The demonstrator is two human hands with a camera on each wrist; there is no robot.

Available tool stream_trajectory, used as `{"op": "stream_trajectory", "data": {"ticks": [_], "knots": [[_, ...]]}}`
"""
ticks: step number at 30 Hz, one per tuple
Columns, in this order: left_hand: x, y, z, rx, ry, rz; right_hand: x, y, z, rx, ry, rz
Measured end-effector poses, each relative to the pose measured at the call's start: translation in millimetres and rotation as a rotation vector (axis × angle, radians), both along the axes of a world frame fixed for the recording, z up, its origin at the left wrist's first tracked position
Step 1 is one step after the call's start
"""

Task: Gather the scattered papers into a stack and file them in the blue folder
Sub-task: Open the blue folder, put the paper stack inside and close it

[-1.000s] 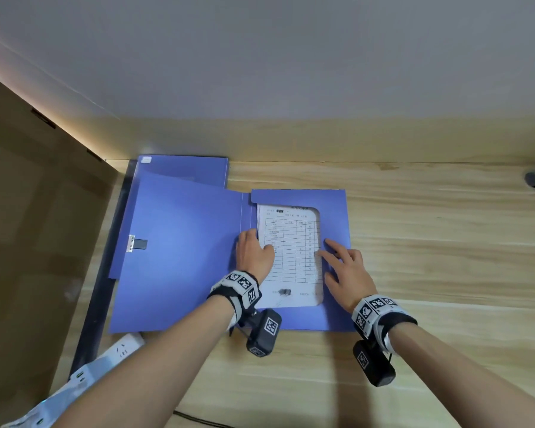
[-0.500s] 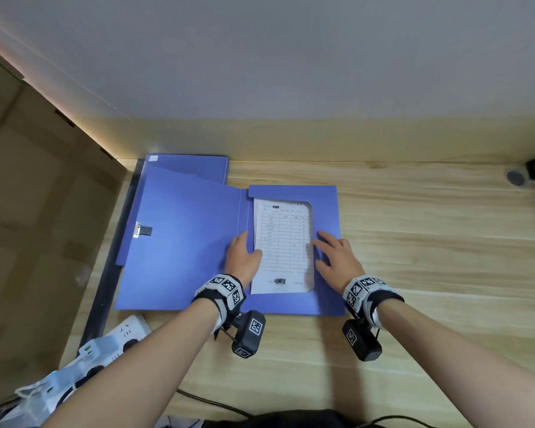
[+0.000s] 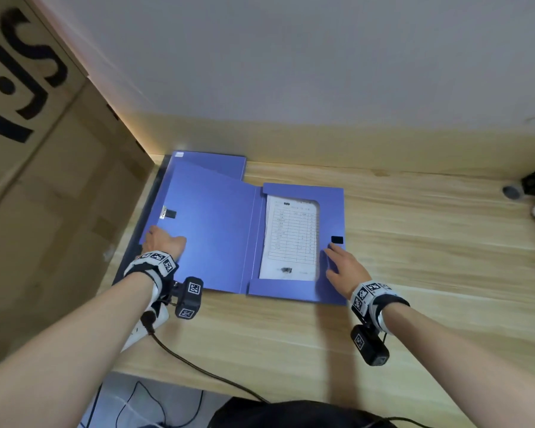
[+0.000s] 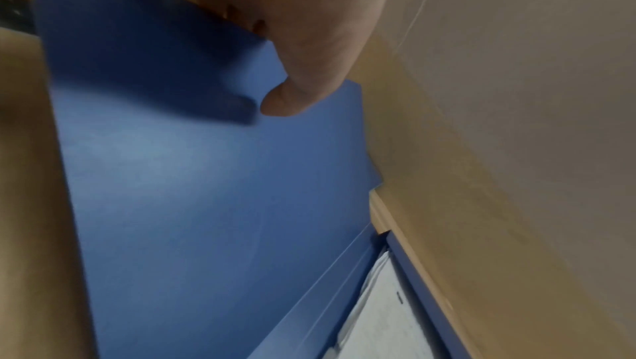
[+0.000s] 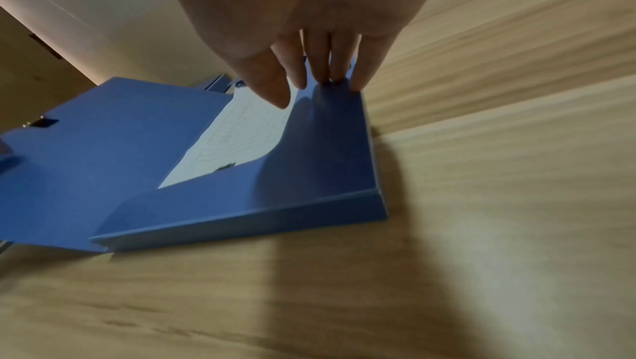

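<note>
Blue folder (image 3: 217,230) lies open on the desk (image 3: 414,273), with the papers (image 3: 289,239) already tucked behind the tray flaps on its right half. Filing looks done; the step in hand seems to be closing the cover. The left hand (image 3: 164,244) grips the cover's left edge, thumb on top and fingers apparently under it. The right hand (image 3: 343,267) lies flat with straight fingers (image 5: 325,65) pressing the tray's right flap, just near the black clasp patch (image 3: 337,240). Next, the cover likely needs swinging over to the right while the right hand slides clear. I count one open folder, one paper stack, a second folder (image 3: 210,163) beneath at the far left, and two hands.
</note>
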State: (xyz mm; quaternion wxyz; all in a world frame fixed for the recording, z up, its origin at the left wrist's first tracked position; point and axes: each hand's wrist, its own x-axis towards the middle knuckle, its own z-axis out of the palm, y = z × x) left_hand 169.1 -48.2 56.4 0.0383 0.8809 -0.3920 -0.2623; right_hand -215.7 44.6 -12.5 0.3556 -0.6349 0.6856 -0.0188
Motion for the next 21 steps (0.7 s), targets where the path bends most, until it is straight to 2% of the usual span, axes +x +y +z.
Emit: {"op": "stream_trajectory", "data": {"ticks": [2,5,8,11,15,21], "knots": [[-1.5,0.4,14.8,-0.084,0.032,-0.036,-0.2,4.6,-4.2,0.007,0.028,0.008],[-9.0,-4.7,41.9,-0.189,0.121,-0.178,-1.4,7.2,-6.0,-0.001,0.086,0.035],[-31.8,-5.2,72.4,-0.182,0.256,-0.365,-1.3,5.3,-2.2,0.002,0.106,0.046],[-68.9,2.5,94.1,-0.195,0.324,-0.503,-2.2,2.8,4.4,0.024,0.082,0.033],[-115.5,17.5,101.7,-0.171,0.389,-0.581,-4.8,-3.3,14.8,0.077,-0.035,-0.012],[-174.1,34.4,85.4,-0.149,0.299,-0.804,-14.1,-14.6,34.0,-0.031,-0.280,-0.221]]}}
